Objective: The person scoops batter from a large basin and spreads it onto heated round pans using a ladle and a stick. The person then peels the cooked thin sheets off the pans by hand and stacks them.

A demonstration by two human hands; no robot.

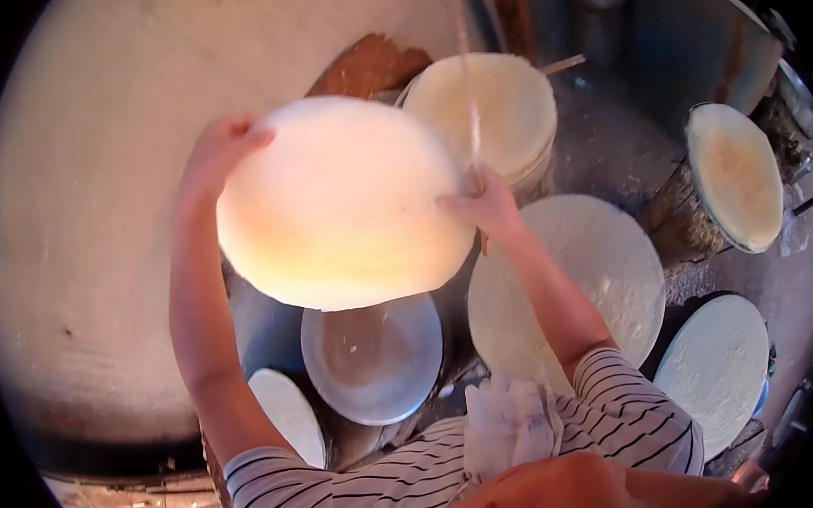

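Clearly, the left hand (pixel 239 138) curls over the upper-left rim of a pale round sheet (pixel 343 197), arm (pixel 208 331) bowed outward; the right hand (pixel 485 201), reaching diagonally inward, pinches its right edge, beside a thin stick (pixel 467 92).

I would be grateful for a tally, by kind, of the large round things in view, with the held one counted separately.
Held pale disc: 1
Other pale rounds: 5
Grey basin: 1
Total: 7
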